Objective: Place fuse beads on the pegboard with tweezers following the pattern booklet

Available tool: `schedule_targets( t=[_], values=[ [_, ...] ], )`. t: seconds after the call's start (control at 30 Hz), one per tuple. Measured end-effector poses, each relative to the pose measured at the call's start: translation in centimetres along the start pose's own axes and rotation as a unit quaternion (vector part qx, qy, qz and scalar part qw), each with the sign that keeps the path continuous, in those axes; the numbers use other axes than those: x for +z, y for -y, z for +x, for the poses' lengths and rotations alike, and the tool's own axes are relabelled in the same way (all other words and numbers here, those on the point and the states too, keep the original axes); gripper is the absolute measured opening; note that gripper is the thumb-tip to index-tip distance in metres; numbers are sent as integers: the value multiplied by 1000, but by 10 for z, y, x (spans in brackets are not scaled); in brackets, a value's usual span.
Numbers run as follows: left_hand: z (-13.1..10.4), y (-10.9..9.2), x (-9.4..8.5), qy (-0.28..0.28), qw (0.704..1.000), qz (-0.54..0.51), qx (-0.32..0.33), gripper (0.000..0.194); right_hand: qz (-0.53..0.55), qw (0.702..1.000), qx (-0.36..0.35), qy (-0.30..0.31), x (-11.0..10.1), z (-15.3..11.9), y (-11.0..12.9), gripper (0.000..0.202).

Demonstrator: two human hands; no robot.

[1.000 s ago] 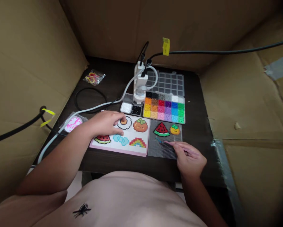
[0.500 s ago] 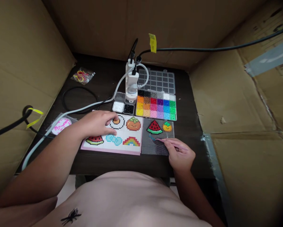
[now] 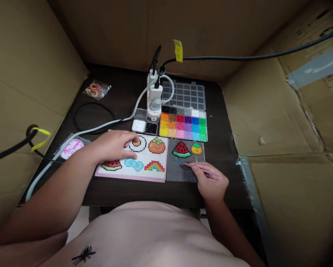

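Note:
My left hand (image 3: 115,146) lies on the pattern sheet (image 3: 127,175), thumb and forefinger spread on either side of the gap between the egg and bow pictures. In my right hand (image 3: 213,185) are thin pink tweezers (image 3: 187,164), pinched between thumb and fingers. Their tip points left, close to a short curved line of blue beads (image 3: 178,162) on the clear pegboard (image 3: 180,177). Above that line, a bead watermelon slice (image 3: 181,149) and a small orange bead fruit (image 3: 196,149) with a face sit on the board. Whether the tip holds a bead is too small to tell.
Behind the pegboard is a sectioned box of coloured beads (image 3: 183,126), its lid folded back. Small boxes of white beads (image 3: 139,126) and black beads (image 3: 151,128) stand beside the power strip (image 3: 154,100). A pale cable (image 3: 99,128) crosses the left side. Cardboard walls (image 3: 294,193) enclose the table.
The view has shifted very slightly. My right hand and the tweezers stay almost in place over the pegboard, and my left hand has not moved.

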State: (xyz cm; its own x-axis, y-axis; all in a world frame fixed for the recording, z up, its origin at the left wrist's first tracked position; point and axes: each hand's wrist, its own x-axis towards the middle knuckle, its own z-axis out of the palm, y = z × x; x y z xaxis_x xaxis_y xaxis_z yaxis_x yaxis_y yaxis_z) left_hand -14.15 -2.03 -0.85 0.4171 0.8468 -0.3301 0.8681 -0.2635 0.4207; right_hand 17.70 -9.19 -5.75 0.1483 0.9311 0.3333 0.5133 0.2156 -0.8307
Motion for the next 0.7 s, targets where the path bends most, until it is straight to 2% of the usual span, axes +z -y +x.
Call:
schedule_targets(
  t=[0.37, 0.6, 0.7],
  values=[
    [1, 1, 1, 1, 1000, 0, -4, 38, 30, 1000, 5, -7, -1, 1, 4, 7],
    [-3, -2, -3, -8, 1000, -26, 0, 33, 51, 998, -34, -31, -5, -1, 9, 13],
    [-4, -2, -3, -12, 1000, -28, -2, 34, 40, 993, -94, -51, -18, 17, 15, 16]
  ],
)
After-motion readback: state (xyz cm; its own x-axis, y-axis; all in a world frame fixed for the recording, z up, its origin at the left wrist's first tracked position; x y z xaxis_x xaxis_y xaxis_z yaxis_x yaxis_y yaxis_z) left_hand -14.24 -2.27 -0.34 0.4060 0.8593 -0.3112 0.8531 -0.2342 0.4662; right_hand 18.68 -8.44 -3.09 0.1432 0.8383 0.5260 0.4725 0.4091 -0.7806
